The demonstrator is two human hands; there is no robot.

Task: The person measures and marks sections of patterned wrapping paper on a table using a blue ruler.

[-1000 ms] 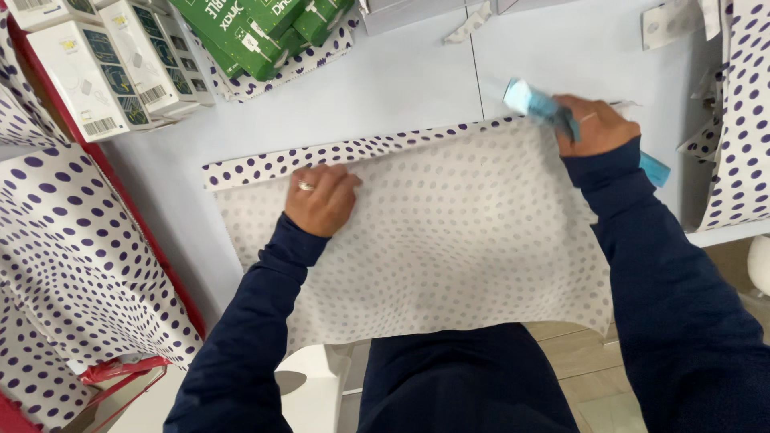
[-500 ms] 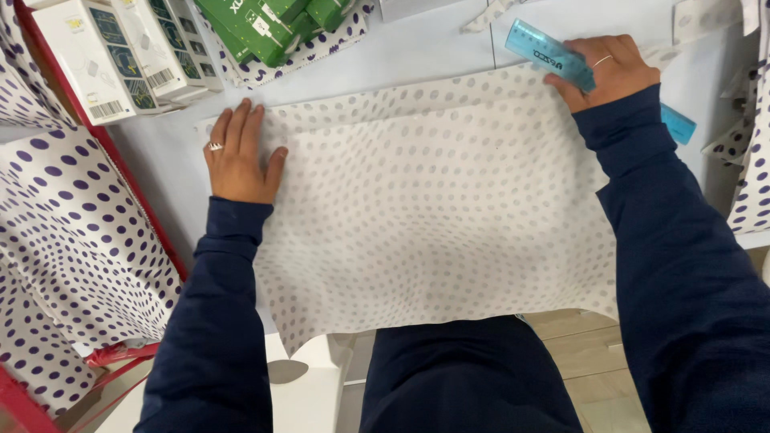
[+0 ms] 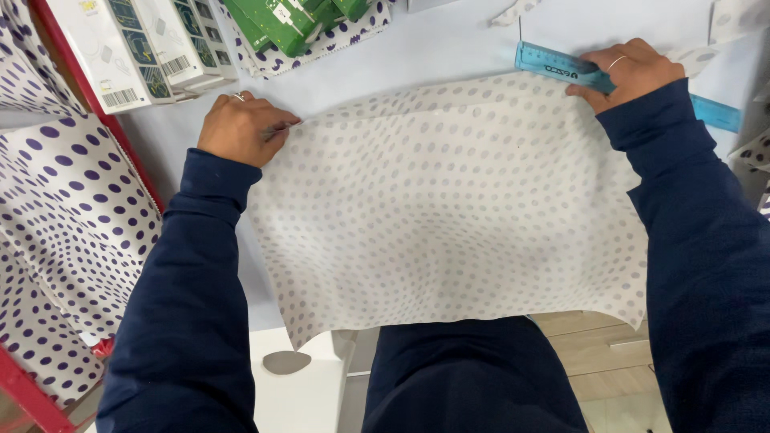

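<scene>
Pale blue surface (image 3: 433,60), carrying a large sheet of grey-dotted wrapping paper (image 3: 449,216) overhanging the near edge, a blue ruler (image 3: 561,68) at the far right corner, green boxes (image 3: 297,20) and white boxes (image 3: 136,48) behind.

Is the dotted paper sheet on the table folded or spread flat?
Spread: the dotted paper sheet lies open, left hand and right hand holding its far corners.

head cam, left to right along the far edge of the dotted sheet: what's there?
White boxes → left hand pinching the sheet's corner → green boxes just beyond → dotted paper sheet → blue ruler → right hand holding the ruler down.
</scene>
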